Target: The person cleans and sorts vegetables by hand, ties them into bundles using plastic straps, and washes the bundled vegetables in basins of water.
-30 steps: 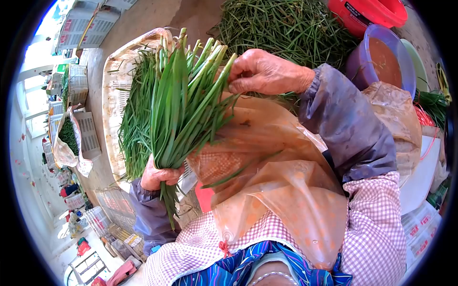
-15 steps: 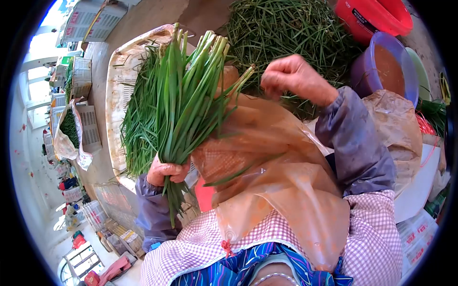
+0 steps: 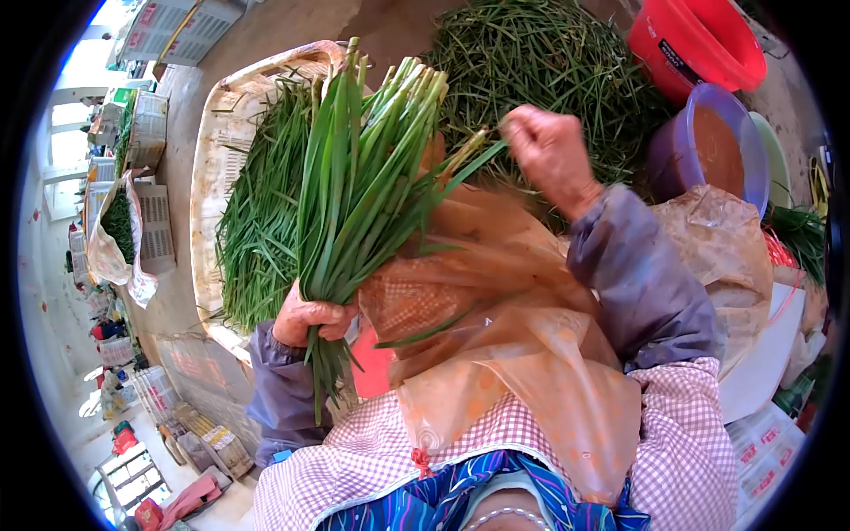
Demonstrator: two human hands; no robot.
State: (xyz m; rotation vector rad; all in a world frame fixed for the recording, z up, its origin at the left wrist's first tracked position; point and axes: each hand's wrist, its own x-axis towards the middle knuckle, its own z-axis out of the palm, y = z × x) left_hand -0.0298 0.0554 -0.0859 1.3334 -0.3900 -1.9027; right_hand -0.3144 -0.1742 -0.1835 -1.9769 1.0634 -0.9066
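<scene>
A bunch of garlic chives [image 3: 367, 186] stands upright in my left hand [image 3: 312, 317], whose fingers are wrapped round it near the leaf tips. The pale cut stem ends point away from me, and the leaf tips hang below the fist. To the right of the bunch, my right hand [image 3: 553, 155] is closed, pinching the end of a single green leaf [image 3: 474, 168] that stretches out from the stems. Beneath the hands, a stained clear plastic apron [image 3: 496, 345] covers my lap. Left of the bunch, more chives [image 3: 261, 221] lie in a dirty white plastic crate [image 3: 208, 190].
A large heap of loose green leaves [image 3: 540, 71] lies on the floor ahead. At the right stand a red bucket [image 3: 660, 53] and a purple bucket [image 3: 668, 155] of brownish water. An open sack of greens [image 3: 119, 226] and stacked crates [image 3: 142, 128] are further left.
My right hand has moved slightly right and now draws a leaf outward from the bunch. My left hand keeps its hold on the chives with little movement.
</scene>
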